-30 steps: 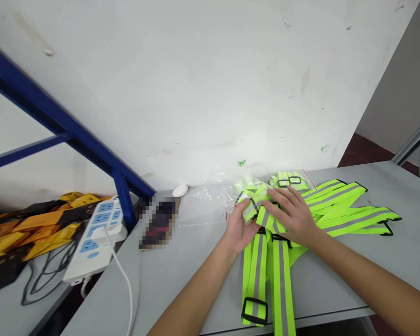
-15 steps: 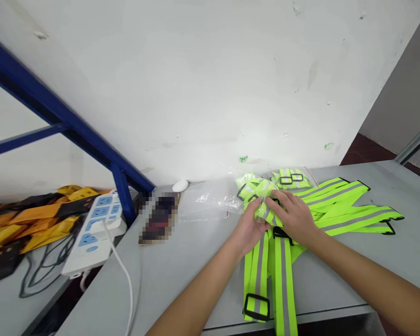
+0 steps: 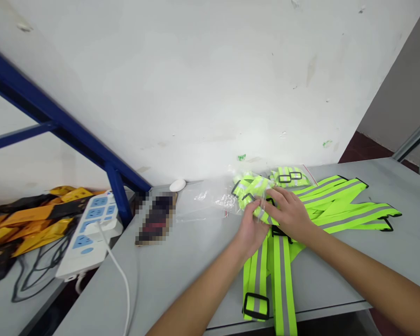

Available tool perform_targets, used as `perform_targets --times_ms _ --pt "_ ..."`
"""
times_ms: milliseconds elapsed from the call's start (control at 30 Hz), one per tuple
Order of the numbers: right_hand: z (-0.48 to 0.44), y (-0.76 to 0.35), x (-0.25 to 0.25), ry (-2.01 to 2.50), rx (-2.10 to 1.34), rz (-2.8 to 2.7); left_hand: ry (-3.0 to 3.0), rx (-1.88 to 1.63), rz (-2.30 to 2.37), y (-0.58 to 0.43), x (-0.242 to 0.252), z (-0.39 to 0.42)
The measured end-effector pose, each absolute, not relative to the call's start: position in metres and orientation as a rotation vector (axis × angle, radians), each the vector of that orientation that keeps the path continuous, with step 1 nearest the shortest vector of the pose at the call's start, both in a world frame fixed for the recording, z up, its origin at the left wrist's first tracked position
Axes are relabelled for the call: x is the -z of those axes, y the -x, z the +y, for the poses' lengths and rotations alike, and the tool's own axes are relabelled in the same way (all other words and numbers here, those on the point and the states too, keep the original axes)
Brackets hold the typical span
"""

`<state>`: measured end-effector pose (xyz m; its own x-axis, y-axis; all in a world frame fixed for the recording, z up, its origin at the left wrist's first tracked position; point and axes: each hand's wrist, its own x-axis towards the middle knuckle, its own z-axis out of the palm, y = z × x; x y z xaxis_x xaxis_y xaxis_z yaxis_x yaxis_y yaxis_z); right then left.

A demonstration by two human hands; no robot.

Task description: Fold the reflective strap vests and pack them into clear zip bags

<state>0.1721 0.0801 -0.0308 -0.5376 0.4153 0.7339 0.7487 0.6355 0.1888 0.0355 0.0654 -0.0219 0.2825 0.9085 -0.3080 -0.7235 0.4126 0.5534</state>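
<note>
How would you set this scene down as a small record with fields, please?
Left hand: holds a folded yellow-green strap bundle
Right hand: fingers touching the same bundle
Front: hanging strap, running past the table's near edge
Right side: loose straps spread flat
Behind hands: bagged straps by the wall
Left of hands: clear plastic, white oval object
Far left: power strip with white cable

Straps (image 3: 360, 217) are lying on the table (image 3: 164, 268), spreading right and toward its front edge. A bundle (image 3: 257, 187) is resting between the left hand (image 3: 252, 232) and right hand (image 3: 290, 212); a filled bag (image 3: 290, 176) is lying behind, near the wall (image 3: 196, 84). A power strip (image 3: 91, 218) is lying at far left.
</note>
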Motion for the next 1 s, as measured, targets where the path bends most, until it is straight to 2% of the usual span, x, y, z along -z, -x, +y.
perform_targets --times_ms 267,667,867,1000 --pt "0.075 -0.189 0.030 0.847 0.239 -2.441 -0.382 -1.024 0.649 -0.031 0.021 0.067" --pt "0.074 -0.185 0.024 0.909 0.492 -2.223 -0.587 -0.975 0.689 -0.029 0.024 0.066" --pt "0.078 -0.192 0.025 0.784 0.388 -2.278 -0.612 -0.755 0.593 -0.023 0.024 0.074" --pt "0.080 -0.197 0.023 0.905 0.086 -2.165 -0.819 -0.585 0.588 -0.020 0.030 0.076"
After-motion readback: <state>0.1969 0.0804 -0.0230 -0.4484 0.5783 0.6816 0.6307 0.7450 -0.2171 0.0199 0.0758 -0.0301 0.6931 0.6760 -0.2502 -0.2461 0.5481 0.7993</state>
